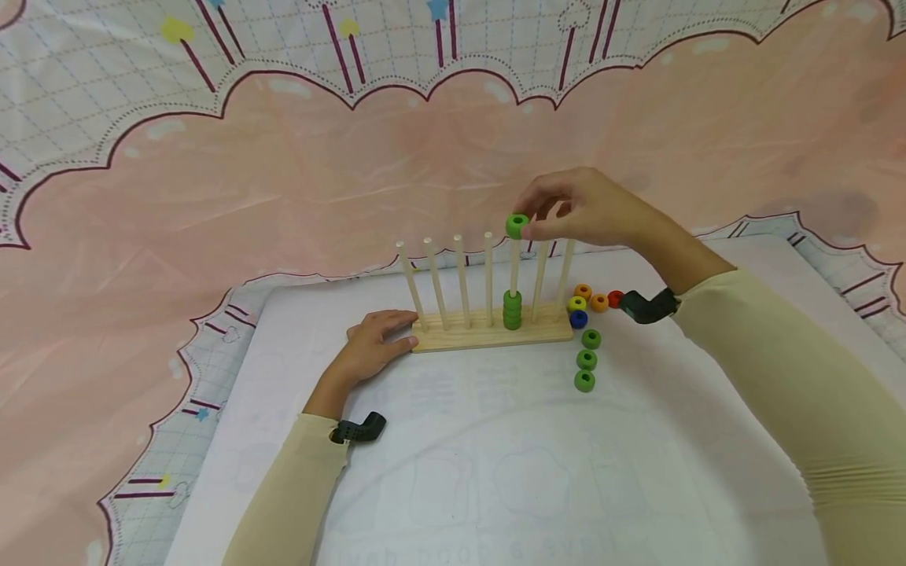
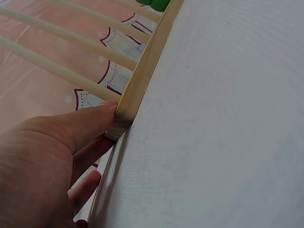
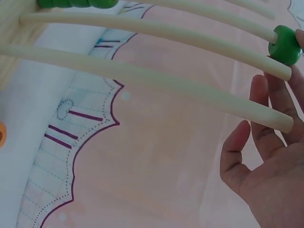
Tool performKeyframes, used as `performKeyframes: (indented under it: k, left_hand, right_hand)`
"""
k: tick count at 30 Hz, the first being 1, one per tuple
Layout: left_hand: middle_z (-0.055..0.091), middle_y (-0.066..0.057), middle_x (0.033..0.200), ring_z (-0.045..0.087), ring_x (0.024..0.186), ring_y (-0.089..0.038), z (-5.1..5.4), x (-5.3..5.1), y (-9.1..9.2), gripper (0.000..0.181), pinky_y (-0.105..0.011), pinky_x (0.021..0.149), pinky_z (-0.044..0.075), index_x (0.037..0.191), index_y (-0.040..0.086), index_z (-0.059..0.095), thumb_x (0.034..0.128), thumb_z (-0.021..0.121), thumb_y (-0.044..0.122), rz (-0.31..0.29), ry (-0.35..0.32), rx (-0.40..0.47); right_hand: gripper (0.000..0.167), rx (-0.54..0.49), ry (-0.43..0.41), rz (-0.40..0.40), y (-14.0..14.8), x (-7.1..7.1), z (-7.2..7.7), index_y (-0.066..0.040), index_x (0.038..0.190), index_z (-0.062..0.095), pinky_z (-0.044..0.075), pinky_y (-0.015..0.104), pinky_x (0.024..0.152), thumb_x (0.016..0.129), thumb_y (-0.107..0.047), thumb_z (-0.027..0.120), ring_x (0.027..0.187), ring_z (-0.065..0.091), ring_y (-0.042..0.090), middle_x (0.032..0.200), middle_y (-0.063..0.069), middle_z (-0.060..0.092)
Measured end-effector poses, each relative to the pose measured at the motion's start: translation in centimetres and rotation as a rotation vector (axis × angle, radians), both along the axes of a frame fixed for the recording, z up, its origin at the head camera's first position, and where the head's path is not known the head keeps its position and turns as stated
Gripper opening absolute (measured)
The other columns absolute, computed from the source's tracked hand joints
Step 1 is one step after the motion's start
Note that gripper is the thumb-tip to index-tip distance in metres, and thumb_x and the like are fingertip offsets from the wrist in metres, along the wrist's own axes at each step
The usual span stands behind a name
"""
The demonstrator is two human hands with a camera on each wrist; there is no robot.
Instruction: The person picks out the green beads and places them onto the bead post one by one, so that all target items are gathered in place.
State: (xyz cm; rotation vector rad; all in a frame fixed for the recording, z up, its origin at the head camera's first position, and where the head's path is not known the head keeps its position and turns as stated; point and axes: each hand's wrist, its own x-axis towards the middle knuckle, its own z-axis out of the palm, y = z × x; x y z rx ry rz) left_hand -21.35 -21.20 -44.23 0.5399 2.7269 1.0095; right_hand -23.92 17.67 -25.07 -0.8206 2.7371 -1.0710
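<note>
A wooden peg rack (image 1: pixel 488 338) with several upright pegs stands on the white tabletop. My left hand (image 1: pixel 370 346) holds the left end of its base, the thumb on one side and a finger on the other in the left wrist view. Above, my right hand (image 1: pixel 591 208) pinches a green bead (image 1: pixel 517 226) at the top of the third peg from the right. In the right wrist view that bead (image 3: pixel 285 46) meets the peg's tip; the index finger and thumb are partly out of frame. Several green beads (image 1: pixel 513 311) are stacked at the foot of the same peg.
Right of the rack lie three loose green beads (image 1: pixel 586 360) in a row. Behind them are a blue bead (image 1: pixel 578 319), a yellow bead (image 1: pixel 576 303), two orange beads (image 1: pixel 598 303) and a red bead (image 1: pixel 616 299). A patterned pink cloth (image 1: pixel 318 181) hangs behind the table.
</note>
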Motion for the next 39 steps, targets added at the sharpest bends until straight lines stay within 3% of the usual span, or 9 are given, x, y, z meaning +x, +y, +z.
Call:
performKeyframes:
  k: [15,31,39]
  left_hand:
    - [0.053,-0.006,0.153,0.033,0.147,-0.033,0.1,0.3,0.0,0.053,-0.061,0.11,0.014,0.146,0.019,0.059,0.0973,0.069,0.039,0.001,0.005,0.002]
    - [0.053,-0.005,0.154,0.033,0.148,-0.032,0.2,0.4,0.1,0.053,-0.06,0.111,0.013,0.146,0.02,0.059,0.0977,0.069,0.038,0.008,-0.01,0.004]
    - [0.053,-0.007,0.153,0.033,0.147,-0.033,0.0,0.3,0.0,0.053,-0.061,0.109,0.014,0.145,0.018,0.059,0.0973,0.069,0.037,0.0,0.012,0.01]
  right_hand:
    - [0.025,-0.011,-0.034,0.019,-0.1,-0.2,-1.1,-0.017,0.115,0.073,0.046,0.044,0.097,0.092,-0.026,0.078,0.105,0.06,0.019,0.112,0.001,0.071]
    - [0.027,0.0,-0.036,0.019,-0.1,-0.1,-1.3,-0.017,0.116,0.072,0.046,0.045,0.099,0.091,-0.025,0.079,0.106,0.061,0.019,0.113,0.001,0.071]
    - [0.027,0.006,-0.021,0.028,-0.1,-0.1,-1.3,-0.016,0.116,0.072,0.046,0.046,0.099,0.091,-0.024,0.078,0.106,0.061,0.019,0.113,0.001,0.071]
